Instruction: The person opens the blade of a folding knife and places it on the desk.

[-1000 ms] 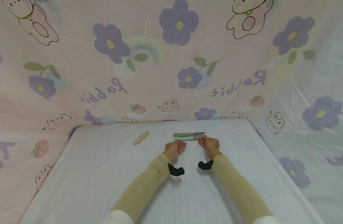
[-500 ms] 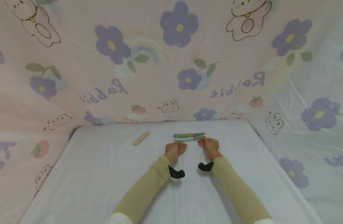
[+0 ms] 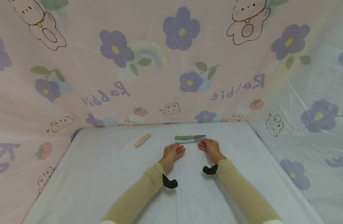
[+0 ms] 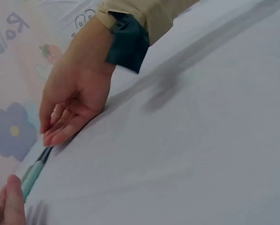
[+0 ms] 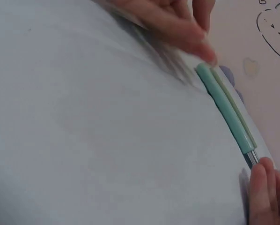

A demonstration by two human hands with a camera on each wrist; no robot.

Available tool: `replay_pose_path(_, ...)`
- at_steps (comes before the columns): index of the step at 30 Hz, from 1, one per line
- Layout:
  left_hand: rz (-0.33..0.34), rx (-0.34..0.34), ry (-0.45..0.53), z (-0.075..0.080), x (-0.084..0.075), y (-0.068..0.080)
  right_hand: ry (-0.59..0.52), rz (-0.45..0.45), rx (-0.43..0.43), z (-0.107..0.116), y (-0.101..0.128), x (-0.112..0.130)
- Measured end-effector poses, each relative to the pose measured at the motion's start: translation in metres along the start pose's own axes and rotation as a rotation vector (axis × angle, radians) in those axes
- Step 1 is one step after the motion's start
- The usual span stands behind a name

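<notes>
Two knives lie side by side on the white surface (image 3: 104, 174), near its far edge: a light blue knife (image 3: 186, 141) in front and a green knife (image 3: 188, 137) just behind it. The left hand (image 3: 172, 152) rests by the blue handle and the right hand (image 3: 210, 147) by the blade end, both with loose fingers, holding nothing. Only the right wrist view shows fingertips at each end of the blue knife. A tan stick (image 3: 142, 140) lies off to the left. Flowered cloth (image 3: 171, 62) hangs all around.
</notes>
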State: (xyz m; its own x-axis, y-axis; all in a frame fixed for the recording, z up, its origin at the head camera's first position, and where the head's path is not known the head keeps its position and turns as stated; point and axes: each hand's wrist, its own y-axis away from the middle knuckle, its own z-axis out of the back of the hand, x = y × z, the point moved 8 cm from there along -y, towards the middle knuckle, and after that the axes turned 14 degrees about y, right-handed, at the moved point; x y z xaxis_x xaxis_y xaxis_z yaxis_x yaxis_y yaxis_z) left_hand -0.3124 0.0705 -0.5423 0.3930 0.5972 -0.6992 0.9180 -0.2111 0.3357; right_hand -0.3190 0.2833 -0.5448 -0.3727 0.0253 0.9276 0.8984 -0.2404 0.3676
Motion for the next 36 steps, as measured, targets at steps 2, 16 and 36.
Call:
replay_pose_path(2, -0.041, 0.010, -0.057, 0.006, -0.014, 0.002, 0.015, 0.012, 0.005, -0.002, 0.002, 0.002)
replay_pose_path(16, -0.435, -0.043, -0.506, 0.053, -0.144, 0.026, 0.199, 0.171, 0.236, -0.080, 0.021, 0.037)
replay_pose_path(36, -0.383, -0.200, -0.938, 0.141, -0.172, 0.028, -0.014, -0.064, 0.513, -0.196, 0.034, 0.031)
